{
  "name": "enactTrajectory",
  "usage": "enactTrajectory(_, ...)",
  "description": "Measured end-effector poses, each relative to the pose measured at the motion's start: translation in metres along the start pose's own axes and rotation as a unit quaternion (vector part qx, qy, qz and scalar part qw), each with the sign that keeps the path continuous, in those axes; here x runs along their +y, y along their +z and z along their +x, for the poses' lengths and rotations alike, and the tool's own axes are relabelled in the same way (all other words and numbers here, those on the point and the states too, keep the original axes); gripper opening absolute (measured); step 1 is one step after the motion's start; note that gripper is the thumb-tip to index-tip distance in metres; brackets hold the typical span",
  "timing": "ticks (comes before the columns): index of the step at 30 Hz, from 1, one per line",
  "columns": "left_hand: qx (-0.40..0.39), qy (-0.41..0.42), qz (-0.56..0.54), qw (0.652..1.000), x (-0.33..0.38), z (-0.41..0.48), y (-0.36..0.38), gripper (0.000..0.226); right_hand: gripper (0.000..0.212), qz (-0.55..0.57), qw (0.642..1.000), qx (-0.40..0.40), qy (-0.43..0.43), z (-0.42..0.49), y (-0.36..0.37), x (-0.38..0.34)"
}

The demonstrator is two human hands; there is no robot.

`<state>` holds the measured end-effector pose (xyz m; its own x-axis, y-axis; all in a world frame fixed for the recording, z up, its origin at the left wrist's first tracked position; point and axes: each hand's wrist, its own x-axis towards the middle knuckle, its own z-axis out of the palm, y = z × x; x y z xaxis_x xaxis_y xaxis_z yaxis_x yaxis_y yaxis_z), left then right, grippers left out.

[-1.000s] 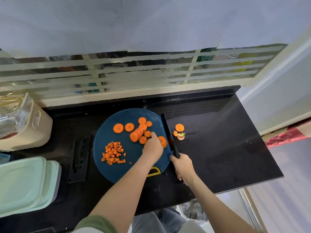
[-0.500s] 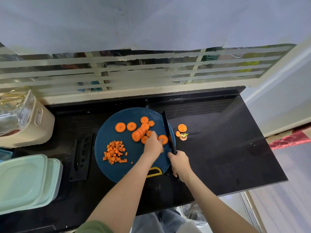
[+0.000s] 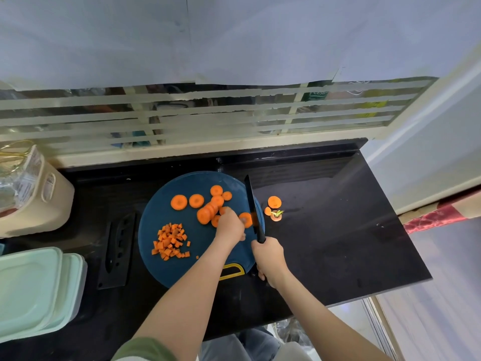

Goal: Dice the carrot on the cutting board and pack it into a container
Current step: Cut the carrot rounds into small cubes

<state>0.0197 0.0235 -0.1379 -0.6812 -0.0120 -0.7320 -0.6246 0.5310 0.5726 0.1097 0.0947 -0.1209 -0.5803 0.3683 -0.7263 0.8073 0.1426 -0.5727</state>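
Glossy black counter (image 3: 325, 230): right fingers (image 3: 263, 257) clamp knife (image 3: 251, 201), left fingers (image 3: 233, 222) pinch round carrot slice (image 3: 246, 219) (blurred).

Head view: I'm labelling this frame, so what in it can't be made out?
All in the head view.
The carrot slice being cut: motion-blurred, partly covered by the left hand.
The handle of the knife: hidden inside the right hand.
The pale green containers: cut off by the left edge; lid hides any contents.
The beige bin: cut off by the left edge.

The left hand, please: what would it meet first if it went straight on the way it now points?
Probably the carrot slice by the left hand, then the knife; depth unclear.
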Motion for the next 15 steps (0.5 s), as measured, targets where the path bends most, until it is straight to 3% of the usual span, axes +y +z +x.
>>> enactTrajectory(4,-0.031,0.04,0.048,0.998,-0.002,0.001,-0.005,0.028,0.019,-0.04,0.999,0.017,0.027,0.005,0.007,-0.004)
enactTrajectory(8,-0.053,0.043,0.061,0.996,-0.003,0.005,-0.009,0.023,0.012,-0.063,0.995,0.028,0.067,0.009,0.01,-0.008)
enactTrajectory(10,-0.074,0.043,0.055,0.995,-0.003,0.004,-0.013,0.01,0.011,-0.066,0.994,0.032,0.082,0.011,0.01,-0.005)
enactTrajectory(15,-0.084,0.069,0.06,0.992,-0.007,0.009,-0.019,0.018,0.01,-0.053,0.995,0.044,0.065,0.018,0.016,0.004)
